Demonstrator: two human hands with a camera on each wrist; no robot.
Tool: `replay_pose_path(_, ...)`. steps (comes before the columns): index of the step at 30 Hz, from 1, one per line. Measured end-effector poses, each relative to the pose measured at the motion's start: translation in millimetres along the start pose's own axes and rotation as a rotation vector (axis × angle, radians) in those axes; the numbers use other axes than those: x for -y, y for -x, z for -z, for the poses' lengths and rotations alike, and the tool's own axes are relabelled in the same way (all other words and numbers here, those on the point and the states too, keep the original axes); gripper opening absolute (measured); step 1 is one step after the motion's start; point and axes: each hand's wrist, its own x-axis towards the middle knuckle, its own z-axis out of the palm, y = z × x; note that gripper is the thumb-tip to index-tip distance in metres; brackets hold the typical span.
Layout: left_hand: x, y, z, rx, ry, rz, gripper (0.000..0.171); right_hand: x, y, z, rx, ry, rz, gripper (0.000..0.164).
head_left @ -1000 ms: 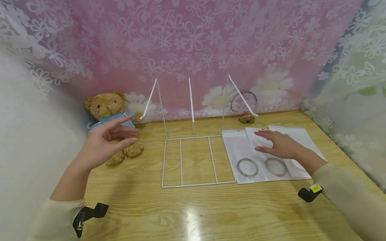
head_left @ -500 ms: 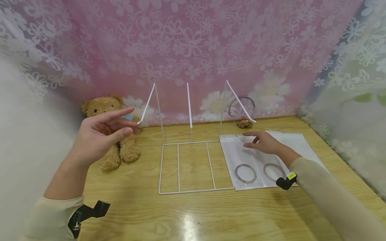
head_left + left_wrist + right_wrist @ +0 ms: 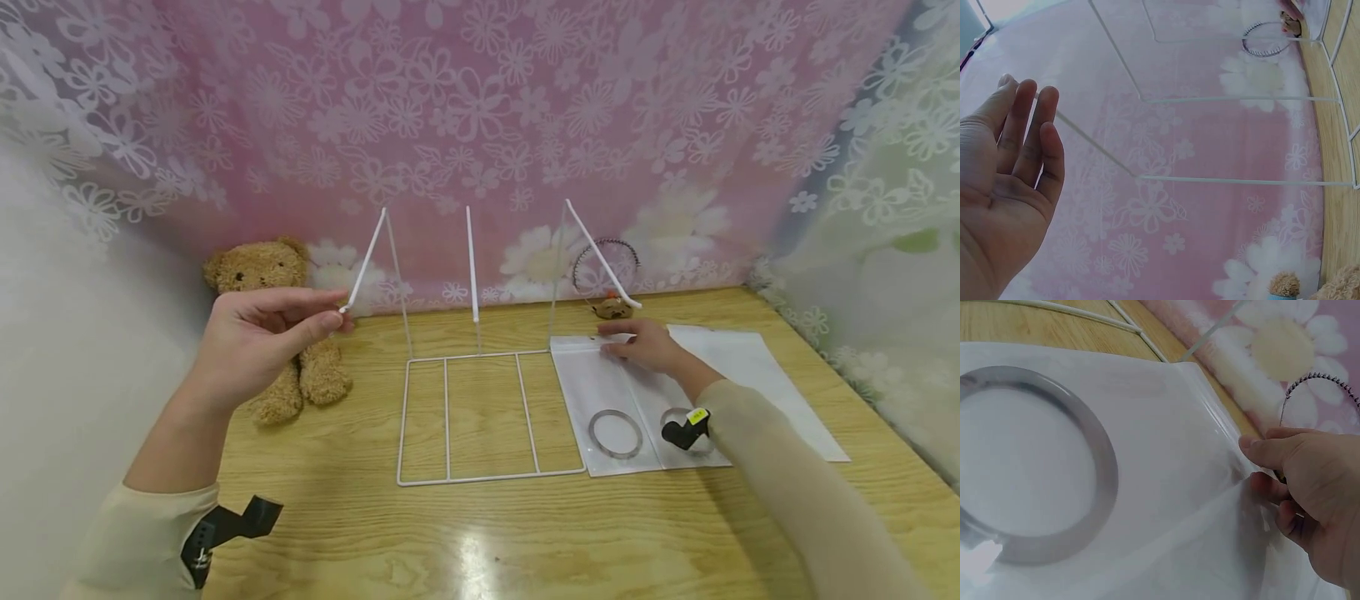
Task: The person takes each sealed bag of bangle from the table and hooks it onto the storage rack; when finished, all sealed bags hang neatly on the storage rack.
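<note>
A white wire rack [image 3: 491, 479] stands on the table, with three slanted prongs rising from its back. My left hand [image 3: 251, 342] pinches the tip of the left prong [image 3: 366, 258] between thumb and fingers. In the left wrist view that prong runs up behind the fingertips of the left hand [image 3: 1019, 162]. To the right lie overlapping clear plastic bags [image 3: 581, 383] on white sheets, a flat grey ring [image 3: 592, 446] showing in the left one. My right hand [image 3: 648, 346] is at their top edge. In the right wrist view, the thumb and curled fingers of the right hand [image 3: 1310, 481] grip the plastic edge.
A teddy bear [image 3: 262, 265] in blue sits at the back left, partly behind the left hand. Behind the bags, a beaded headband [image 3: 637, 254] with a small brown animal figure [image 3: 613, 310] leans on the pink flowered curtain [image 3: 450, 125]. Another white sheet [image 3: 742, 367] lies rightmost.
My left hand's thumb and fingers have closed onto the left prong's tip. The right hand has moved left and down from above the bags to the top edge.
</note>
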Motion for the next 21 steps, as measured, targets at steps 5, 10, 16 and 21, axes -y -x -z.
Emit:
replay_pose_path(5, 0.7, -1.8, -2.1, -0.011, -0.016, 0.016, 0.02, -3.0, -6.2, -3.9, -0.002, 0.036, 0.004, 0.046)
replay_pose_path(10, 1.1, -0.1, -2.8, -0.006, -0.083, 0.022, 0.016, -2.8, -8.9, -5.0, -0.003, 0.063, 0.025, 0.042)
replay_pose_path(16, 1.9, 2.1, -4.4, 0.005, -0.098, -0.014, 0.017, -0.4, -15.1, -4.6, 0.003, 0.067, 0.03, 0.038)
replay_pose_path(21, 2.9, 2.2, -4.8, 0.009, -0.062, -0.033, 0.019, 2.8, -16.3, -5.0, -0.024, 0.051, 0.015, 0.028)
